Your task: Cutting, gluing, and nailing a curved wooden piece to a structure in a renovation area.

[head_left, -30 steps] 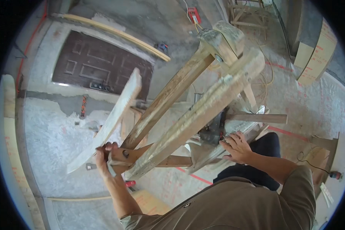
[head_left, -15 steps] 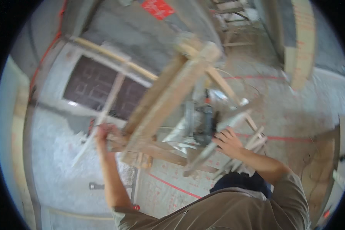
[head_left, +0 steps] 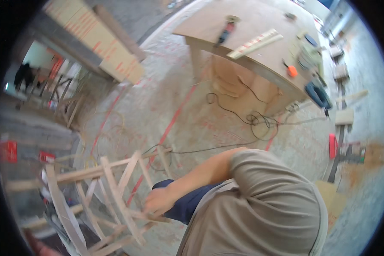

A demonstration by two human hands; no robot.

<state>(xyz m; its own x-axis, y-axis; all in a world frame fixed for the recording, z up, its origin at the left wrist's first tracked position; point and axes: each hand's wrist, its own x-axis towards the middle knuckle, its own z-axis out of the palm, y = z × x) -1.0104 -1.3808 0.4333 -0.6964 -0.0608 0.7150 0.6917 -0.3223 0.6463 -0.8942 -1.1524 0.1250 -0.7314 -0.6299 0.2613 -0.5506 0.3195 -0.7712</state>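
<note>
Beside wooden frame [head_left: 116,187], right hand [head_left: 158,201]; left hand [head_left: 42,248] at view's edge; both grips unclear; floor [head_left: 151,106] between frame, table [head_left: 260,17] edge.

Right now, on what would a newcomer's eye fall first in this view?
Probably the large wooden table, upper right, with an orange object on it. Then the pale wooden frame at lower left, the right hand blurred near it. A dark cable lies looped on the floor between them.
</note>
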